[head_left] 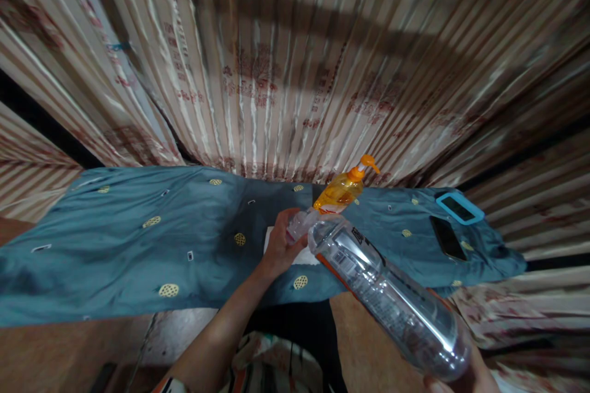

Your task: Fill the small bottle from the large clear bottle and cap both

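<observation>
The right hand (pixel 461 377) holds the large clear plastic water bottle (pixel 387 295) at its bottom end, low at the right edge of the view; the bottle is tilted, with its mouth pointing toward the desk. The fingers of the left hand (pixel 281 242) are closed around a small clear plastic cup (pixel 299 224) just at the bottle mouth. Behind them, an orange pump bottle (pixel 343 189) stands on the blue-green cloth with gold dots (pixel 138 239). A black phone (pixel 448 237) lies on the cloth to the right.
</observation>
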Demonstrator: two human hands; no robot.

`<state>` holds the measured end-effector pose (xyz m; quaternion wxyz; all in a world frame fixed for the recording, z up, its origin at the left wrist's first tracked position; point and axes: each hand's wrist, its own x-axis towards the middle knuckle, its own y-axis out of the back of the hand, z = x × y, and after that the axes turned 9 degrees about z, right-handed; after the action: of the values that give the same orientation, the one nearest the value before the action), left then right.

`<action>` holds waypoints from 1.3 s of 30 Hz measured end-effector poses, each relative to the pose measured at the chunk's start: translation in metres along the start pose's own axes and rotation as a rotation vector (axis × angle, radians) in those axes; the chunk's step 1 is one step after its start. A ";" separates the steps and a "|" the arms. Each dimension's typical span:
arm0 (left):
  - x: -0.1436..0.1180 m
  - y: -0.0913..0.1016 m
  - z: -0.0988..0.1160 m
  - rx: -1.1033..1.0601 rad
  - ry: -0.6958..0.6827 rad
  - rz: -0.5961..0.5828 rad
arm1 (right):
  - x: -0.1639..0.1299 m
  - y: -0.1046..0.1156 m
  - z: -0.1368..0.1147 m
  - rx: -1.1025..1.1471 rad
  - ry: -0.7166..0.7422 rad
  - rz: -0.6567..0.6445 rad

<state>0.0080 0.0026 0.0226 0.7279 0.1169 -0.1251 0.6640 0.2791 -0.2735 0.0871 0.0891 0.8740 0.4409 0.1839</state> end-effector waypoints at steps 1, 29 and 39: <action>0.000 0.000 0.000 0.000 -0.002 0.002 | 0.000 -0.001 -0.001 0.004 0.004 0.003; 0.001 0.000 -0.002 0.019 0.016 -0.004 | -0.012 -0.035 -0.038 0.036 -0.157 0.158; 0.002 0.001 0.000 0.010 0.017 -0.006 | -0.014 -0.034 -0.040 -0.013 -0.162 0.119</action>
<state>0.0072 0.0045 0.0231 0.7305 0.1150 -0.1152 0.6632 0.2301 -0.2646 0.1091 0.1188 0.9100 0.3784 0.1206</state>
